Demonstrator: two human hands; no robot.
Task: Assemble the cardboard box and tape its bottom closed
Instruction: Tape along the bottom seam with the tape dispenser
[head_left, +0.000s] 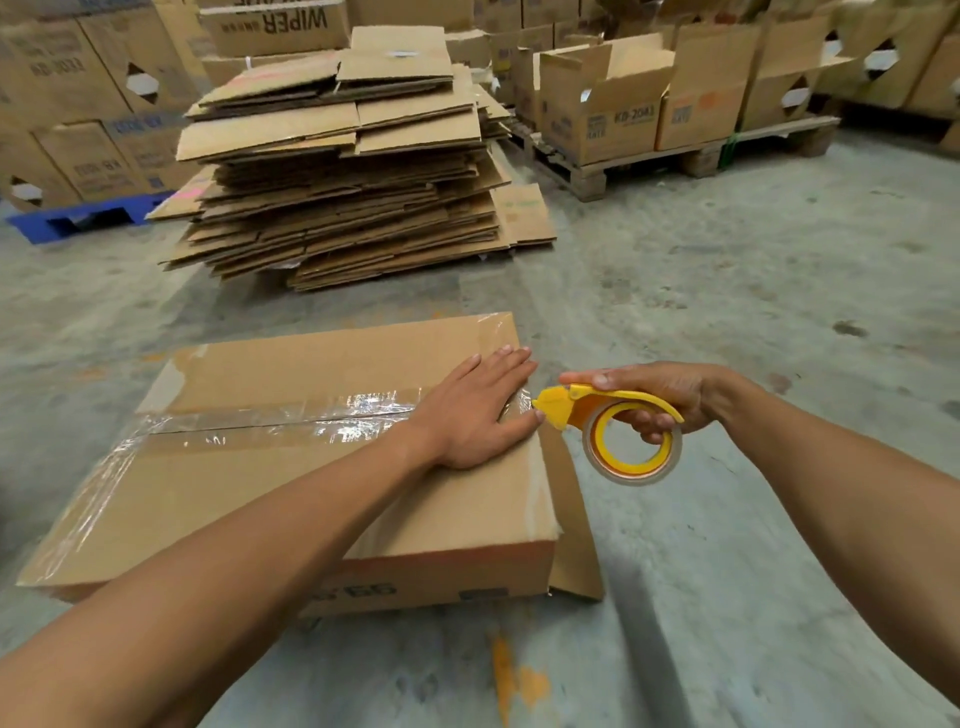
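A brown cardboard box (270, 499) lies on the concrete floor with its folded flaps facing up. A strip of clear tape (291, 421) runs along the centre seam and down the left side. My left hand (475, 410) lies flat, fingers spread, on the right end of the seam, pressing the tape at the box edge. Just right of that edge, my right hand (665, 395) grips a yellow tape dispenser (618, 431) with a roll of clear tape; its nose touches the box's right edge beside my left thumb. A loose flap (571, 525) sticks out at the box's right side.
A tall pile of flattened cardboard boxes (343, 166) stands behind the box. Open boxes on a wooden pallet (649, 156) are at the back right. Stacked printed cartons on a blue pallet (78, 218) are at the back left. Bare concrete floor lies to the right.
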